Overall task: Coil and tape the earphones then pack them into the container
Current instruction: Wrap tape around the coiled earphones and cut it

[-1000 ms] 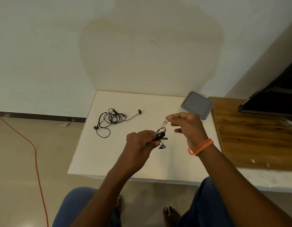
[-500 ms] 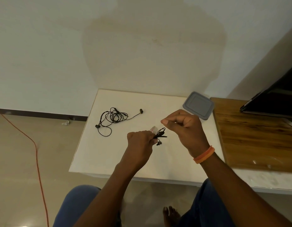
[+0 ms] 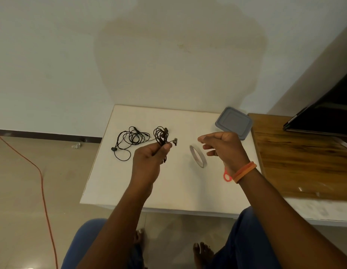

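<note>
My left hand (image 3: 149, 160) pinches a coiled bundle of black earphones (image 3: 161, 137) above the white table (image 3: 168, 187); an earbud sticks out to the right of my fingertips. My right hand (image 3: 224, 149) hovers to the right with loosely curled fingers, and I see nothing in it. Between my hands a roll of clear tape (image 3: 197, 155) stands on the table. A second, loose black earphone set (image 3: 132, 139) lies tangled at the table's left. The grey lidded container (image 3: 233, 122) sits at the far right corner.
A red scissor handle (image 3: 227, 176) shows under my right wrist. A wooden surface (image 3: 300, 162) adjoins the table on the right, with a dark screen (image 3: 324, 115) on it. An orange cable (image 3: 42, 181) runs across the floor at left.
My hands have drawn apart: the left carries the coil up and left, the right has moved right. The strip of tape in my right fingers is no longer seen. The tape roll is uncovered.
</note>
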`<state>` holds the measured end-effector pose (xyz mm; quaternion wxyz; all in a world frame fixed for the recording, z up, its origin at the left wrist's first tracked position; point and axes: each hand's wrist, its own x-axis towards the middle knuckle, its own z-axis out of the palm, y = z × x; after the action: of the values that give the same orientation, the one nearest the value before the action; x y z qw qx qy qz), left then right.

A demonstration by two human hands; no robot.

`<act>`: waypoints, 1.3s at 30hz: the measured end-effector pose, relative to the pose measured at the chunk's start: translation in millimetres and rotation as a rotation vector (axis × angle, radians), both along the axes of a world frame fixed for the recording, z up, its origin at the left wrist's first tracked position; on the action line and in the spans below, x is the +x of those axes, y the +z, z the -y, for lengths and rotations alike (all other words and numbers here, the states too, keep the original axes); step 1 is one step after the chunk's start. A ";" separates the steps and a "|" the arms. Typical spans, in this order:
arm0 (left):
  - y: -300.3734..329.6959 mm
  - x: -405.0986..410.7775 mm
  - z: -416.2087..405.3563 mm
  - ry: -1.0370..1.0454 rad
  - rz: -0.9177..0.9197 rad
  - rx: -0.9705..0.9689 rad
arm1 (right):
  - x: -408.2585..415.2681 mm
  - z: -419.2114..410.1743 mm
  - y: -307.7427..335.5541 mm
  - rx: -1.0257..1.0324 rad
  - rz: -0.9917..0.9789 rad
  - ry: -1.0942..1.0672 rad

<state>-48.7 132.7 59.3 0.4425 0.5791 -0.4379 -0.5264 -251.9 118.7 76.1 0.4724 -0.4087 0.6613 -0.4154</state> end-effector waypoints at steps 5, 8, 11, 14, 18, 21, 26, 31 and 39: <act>7.2 -7.0 -4.9 -0.003 -0.194 0.134 | 0.1 0.7 -0.2 -0.139 -0.263 0.115; 7.2 -10.9 -1.5 0.010 -0.186 0.160 | 2.6 -0.1 -3.6 -0.264 -0.449 0.218; 6.5 -12.5 1.0 -0.005 -0.288 0.239 | 5.5 -1.0 -6.9 -0.298 -0.483 0.256; 6.3 -12.3 1.9 -0.002 -0.597 0.411 | 9.1 -1.8 -7.6 -0.272 -0.492 0.283; 1.4 -12.9 4.6 0.065 -0.782 0.592 | 13.9 -4.0 -9.5 -0.227 -0.499 0.314; 3.9 -11.7 3.5 0.087 -0.745 0.615 | 17.4 -4.5 -8.9 -0.194 -0.482 0.323; 10.2 -15.7 3.7 -0.003 -0.369 0.449 | 18.9 -3.8 -4.0 -0.129 -0.407 0.326; 4.4 -30.7 -3.6 0.059 -0.238 0.334 | 24.5 -6.4 -2.9 -0.073 -0.389 0.326; 0.3 -47.3 -11.8 0.179 -0.106 0.197 | 42.6 -21.7 -6.3 -0.037 -0.501 0.518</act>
<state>-96.0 144.5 59.7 0.4511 0.6278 -0.3067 -0.5553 -209.2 140.3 69.8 0.3780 -0.6602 0.6234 -0.1807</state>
